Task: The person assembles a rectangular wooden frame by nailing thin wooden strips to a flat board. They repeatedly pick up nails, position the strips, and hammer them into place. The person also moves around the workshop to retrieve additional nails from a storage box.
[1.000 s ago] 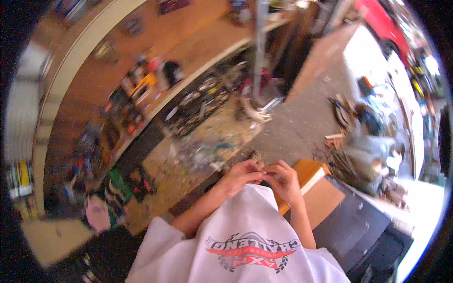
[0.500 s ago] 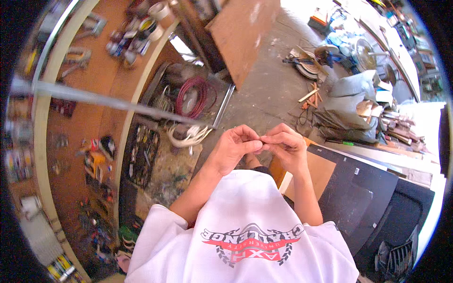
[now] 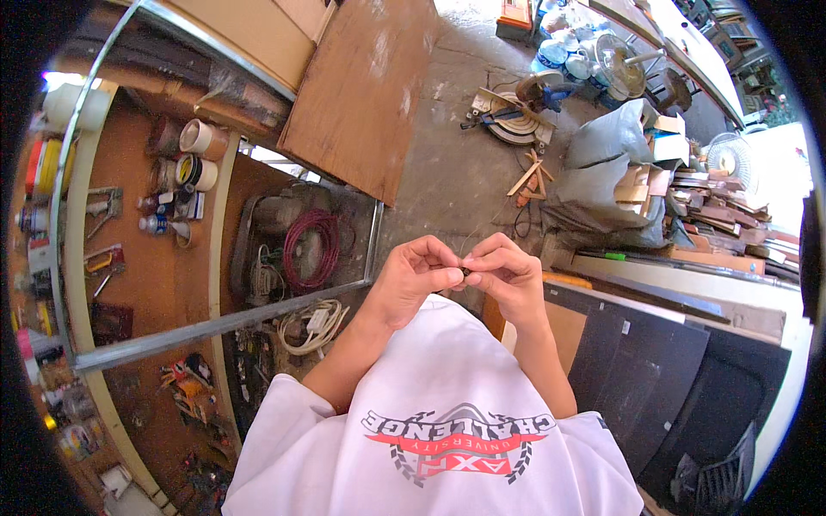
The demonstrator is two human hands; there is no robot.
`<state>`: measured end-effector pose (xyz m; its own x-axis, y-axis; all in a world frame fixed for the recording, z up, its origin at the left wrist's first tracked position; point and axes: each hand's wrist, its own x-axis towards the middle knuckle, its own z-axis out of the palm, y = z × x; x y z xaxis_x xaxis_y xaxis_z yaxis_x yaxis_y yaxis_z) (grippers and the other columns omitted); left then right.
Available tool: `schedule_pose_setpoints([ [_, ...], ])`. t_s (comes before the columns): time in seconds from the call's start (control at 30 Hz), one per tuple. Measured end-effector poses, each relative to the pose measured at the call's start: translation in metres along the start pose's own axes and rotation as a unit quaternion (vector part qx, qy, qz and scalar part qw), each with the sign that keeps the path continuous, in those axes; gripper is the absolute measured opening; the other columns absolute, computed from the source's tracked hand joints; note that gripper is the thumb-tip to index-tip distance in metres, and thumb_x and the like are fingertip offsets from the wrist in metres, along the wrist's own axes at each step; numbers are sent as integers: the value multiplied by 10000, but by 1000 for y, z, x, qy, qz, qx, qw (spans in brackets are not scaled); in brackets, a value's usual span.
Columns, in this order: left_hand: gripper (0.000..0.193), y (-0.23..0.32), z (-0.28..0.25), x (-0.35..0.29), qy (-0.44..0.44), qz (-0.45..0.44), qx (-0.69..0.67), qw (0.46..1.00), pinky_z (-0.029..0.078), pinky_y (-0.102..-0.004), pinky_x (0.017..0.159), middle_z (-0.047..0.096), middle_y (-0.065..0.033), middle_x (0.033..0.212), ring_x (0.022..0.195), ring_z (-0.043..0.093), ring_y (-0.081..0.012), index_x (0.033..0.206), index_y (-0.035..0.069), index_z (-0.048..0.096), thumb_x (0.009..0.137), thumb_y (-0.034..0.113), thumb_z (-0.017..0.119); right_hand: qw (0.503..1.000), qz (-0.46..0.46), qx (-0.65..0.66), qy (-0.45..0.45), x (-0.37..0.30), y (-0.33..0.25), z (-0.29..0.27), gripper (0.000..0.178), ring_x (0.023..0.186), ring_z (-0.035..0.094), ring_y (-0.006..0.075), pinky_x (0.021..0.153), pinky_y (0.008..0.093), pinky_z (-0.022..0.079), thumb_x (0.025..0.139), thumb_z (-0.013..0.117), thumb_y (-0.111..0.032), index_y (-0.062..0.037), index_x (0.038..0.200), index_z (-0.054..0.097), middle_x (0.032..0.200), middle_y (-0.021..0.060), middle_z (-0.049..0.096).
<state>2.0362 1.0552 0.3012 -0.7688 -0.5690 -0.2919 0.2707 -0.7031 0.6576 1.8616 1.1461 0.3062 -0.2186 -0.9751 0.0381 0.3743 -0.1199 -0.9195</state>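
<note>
In front of my chest, my left hand (image 3: 419, 273) and my right hand (image 3: 502, 273) meet fingertip to fingertip. Both are closed in a pinch around a small dark piece (image 3: 465, 272), too small to name and mostly covered by the fingers. A thin pale strand seems to rise from the fingertips; what it belongs to I cannot tell. Below the hands is my white printed shirt (image 3: 465, 378).
Left stands a metal-framed shelf unit (image 3: 215, 325) with tools and cans. A coiled red hose (image 3: 311, 249) and a white cable (image 3: 311, 325) lie near it. Ahead is a miter saw (image 3: 514, 119); right are grey sacks (image 3: 594, 185), wood scraps (image 3: 731, 211) and dark panels (image 3: 637, 361).
My view has swung, so the shelf unit and floor appear shifted. My hands stay together, and the small dark piece between the fingertips shows more plainly now.
</note>
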Motion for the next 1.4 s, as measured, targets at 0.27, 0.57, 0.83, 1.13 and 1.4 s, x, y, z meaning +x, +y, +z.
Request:
schedule_pose_setpoints([
  [0.27, 140, 47, -41, 137, -3, -10, -28, 1000, 590, -333, 823, 723, -82, 951, 868, 704, -166, 988, 25, 670, 888, 27, 768, 999, 48, -4, 8, 137, 11, -46, 177, 975, 664, 174, 834, 316, 579, 877, 744, 59, -6, 1042, 744, 1074, 81, 633],
  [0.57, 151, 180, -79, 311, 42, -11, -11, 999, 539, -294, 736, 723, -70, 902, 827, 676, -139, 965, 18, 670, 875, 38, 790, 948, -44, -304, -82, 378, -28, -72, 227, 844, 695, 204, 749, 317, 568, 834, 805, -20, -48, 1050, 739, 963, 95, 688],
  [0.83, 134, 269, -95, 434, 4, -2, -45, 999, 596, -341, 783, 747, -115, 951, 841, 728, -187, 984, 29, 667, 894, 8, 764, 980, -50, -178, -69, 526, -28, -107, 173, 851, 719, 189, 731, 305, 588, 834, 791, 17, -25, 999, 760, 977, 100, 702],
  [1.13, 113, 349, -93, 652, -13, 15, 24, 1000, 572, -309, 771, 725, -88, 893, 811, 690, -160, 947, 5, 669, 870, -3, 750, 983, -116, -141, -2, 717, -25, -207, 179, 849, 698, 169, 682, 279, 596, 811, 807, 46, -11, 968, 743, 992, 94, 695],
  [1.4, 166, 446, -57, 841, -39, -11, 6, 999, 559, -291, 761, 724, -99, 903, 831, 701, -164, 973, -2, 675, 868, 28, 800, 983, -126, -130, 23, 890, -79, -289, 191, 888, 670, 162, 753, 272, 553, 831, 801, 37, 2, 1009, 742, 1021, 111, 674],
])
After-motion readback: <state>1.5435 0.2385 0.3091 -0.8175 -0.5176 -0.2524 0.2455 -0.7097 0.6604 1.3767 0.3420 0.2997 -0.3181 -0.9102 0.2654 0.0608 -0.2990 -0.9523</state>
